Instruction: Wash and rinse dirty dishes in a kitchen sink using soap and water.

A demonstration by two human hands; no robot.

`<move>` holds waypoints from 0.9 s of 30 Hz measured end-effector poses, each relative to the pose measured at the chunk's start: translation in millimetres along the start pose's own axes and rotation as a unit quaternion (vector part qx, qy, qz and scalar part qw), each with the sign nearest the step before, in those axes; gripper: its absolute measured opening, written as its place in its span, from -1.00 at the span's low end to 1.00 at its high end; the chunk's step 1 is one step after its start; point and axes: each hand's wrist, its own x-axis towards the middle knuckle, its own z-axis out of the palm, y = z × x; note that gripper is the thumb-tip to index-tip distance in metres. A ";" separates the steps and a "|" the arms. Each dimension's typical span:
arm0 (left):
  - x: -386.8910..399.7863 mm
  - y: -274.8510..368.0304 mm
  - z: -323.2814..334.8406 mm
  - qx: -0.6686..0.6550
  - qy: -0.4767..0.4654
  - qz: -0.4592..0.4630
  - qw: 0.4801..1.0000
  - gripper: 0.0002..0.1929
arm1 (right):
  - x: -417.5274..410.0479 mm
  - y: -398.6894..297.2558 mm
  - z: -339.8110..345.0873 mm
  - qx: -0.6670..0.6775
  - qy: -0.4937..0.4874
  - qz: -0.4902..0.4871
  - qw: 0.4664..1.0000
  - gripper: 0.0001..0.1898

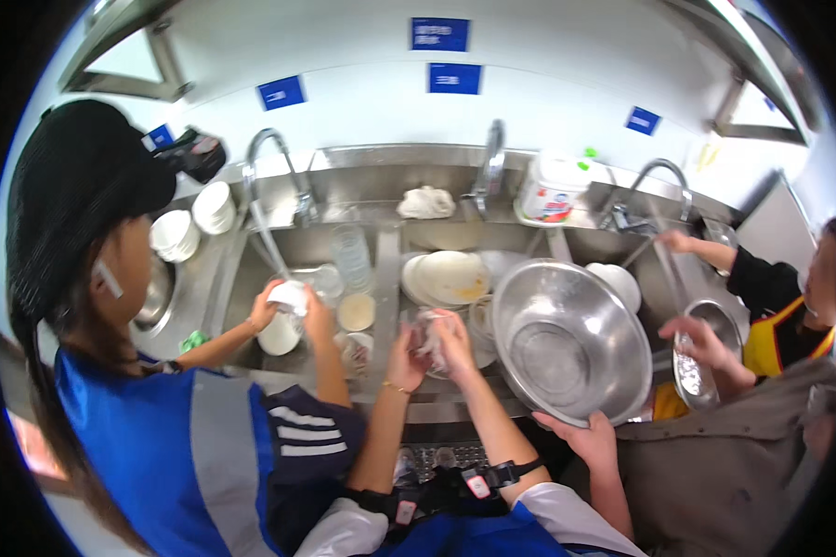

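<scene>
Over the middle sink basin, both my hands are closed around a crumpled greyish-white cloth (pixel 428 341). My left hand (pixel 405 351) grips it from one side, and my right hand (pixel 454 341) from the other. Just beyond them, white plates (pixel 453 276) are stacked in the basin, the upper one smeared with yellow-brown residue. More bowls and plates lie partly hidden under and beside my hands. A large stainless steel bowl (pixel 564 341), tilted toward me, covers the basin's right part; a co-worker's hand (pixel 589 435) holds its lower rim.
At left, a co-worker's hands (pixel 313 313) hold a white bowl (pixel 289 296) under running water. Glasses (pixel 352 254) stand in that basin. A folded cloth (pixel 426 202) and a white tub (pixel 552 188) sit on the back ledge. Another person's arm (pixel 714 254) reaches in from the right.
</scene>
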 end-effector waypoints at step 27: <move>-23.2 32.2 54.0 0.722 0.153 0.416 0.532 -0.73 | -3.0 10.5 -15.1 -0.159 0.128 -0.122 0.971 -0.36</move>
